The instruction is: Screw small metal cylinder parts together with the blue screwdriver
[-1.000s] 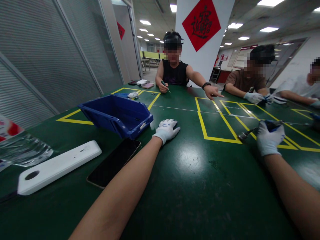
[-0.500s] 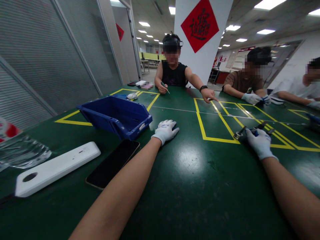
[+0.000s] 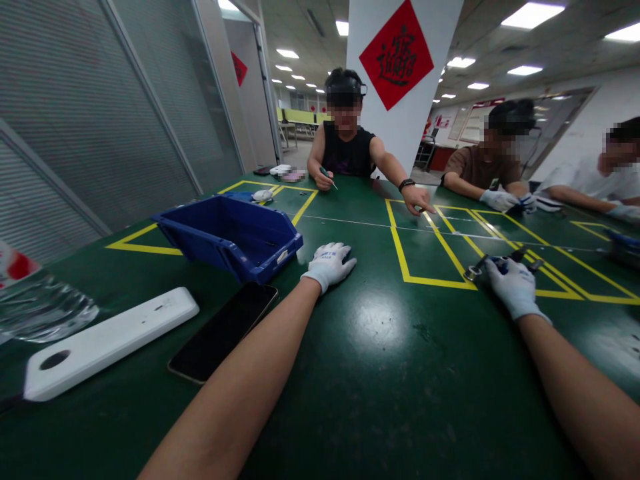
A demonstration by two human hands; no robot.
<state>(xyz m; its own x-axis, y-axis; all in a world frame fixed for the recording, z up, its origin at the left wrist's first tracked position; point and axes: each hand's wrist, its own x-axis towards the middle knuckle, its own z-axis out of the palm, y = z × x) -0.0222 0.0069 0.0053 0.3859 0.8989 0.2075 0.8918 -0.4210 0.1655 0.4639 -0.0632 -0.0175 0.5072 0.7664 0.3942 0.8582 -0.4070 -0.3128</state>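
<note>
My left hand (image 3: 329,263), in a white glove, lies flat on the green table (image 3: 380,373) with fingers spread, just right of a tilted blue bin (image 3: 227,235). It holds nothing that I can see. My right hand (image 3: 511,285), also gloved, rests on the table over a dark tool with blue grips (image 3: 500,261) that lies across a yellow line. The fingers curl over the tool's handles; its metal tip (image 3: 471,273) points left.
A dark phone (image 3: 223,332), a long white device (image 3: 107,340) and a clear plastic bottle (image 3: 43,308) lie at the left. Yellow tape boxes (image 3: 430,257) mark the table. Across it sit three people, one reaching a hand (image 3: 419,200) onto the table.
My right hand came down and leftward with the tool, from raised to resting on the table. The person opposite drew the outstretched hand closer along the yellow line. My left hand stayed put.
</note>
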